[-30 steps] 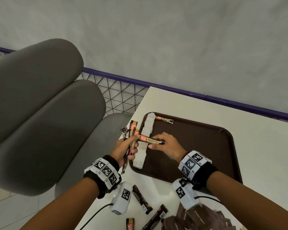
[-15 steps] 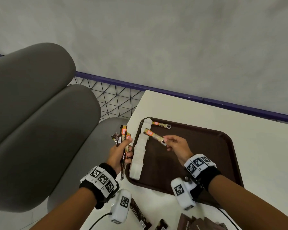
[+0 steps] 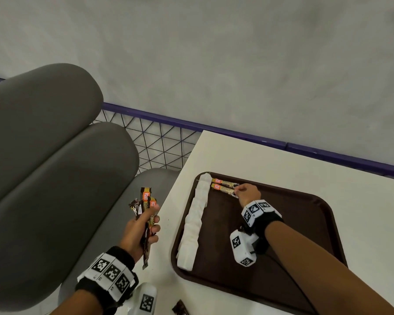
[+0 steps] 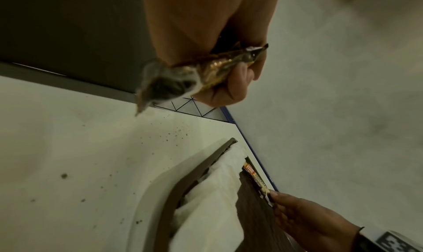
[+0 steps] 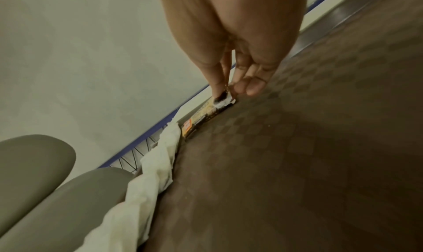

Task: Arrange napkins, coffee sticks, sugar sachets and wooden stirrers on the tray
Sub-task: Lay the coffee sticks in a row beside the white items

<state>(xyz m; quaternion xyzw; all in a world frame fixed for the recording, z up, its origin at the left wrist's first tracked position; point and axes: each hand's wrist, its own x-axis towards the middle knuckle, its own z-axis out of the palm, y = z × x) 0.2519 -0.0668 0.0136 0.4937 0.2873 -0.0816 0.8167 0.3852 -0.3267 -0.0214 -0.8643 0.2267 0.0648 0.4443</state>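
Brown tray [image 3: 316, 214] carried a napkin row [image 3: 195, 220] along its left edge. Right hand [image 3: 247, 193] pinched the end of a coffee stick [image 3: 224, 190], laid just beside another stick [image 3: 223, 181]. Left hand [image 3: 141, 228] gripped a bundle of coffee sticks [image 3: 146, 201] off the tray.

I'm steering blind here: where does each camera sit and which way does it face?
Head: above, looking down at the tray, napkins, both forearms.
Left wrist: along the left hand gripping sticks, toward the tray corner.
Right wrist: along the right hand pinching a stick on the tray.
All share the napkins.
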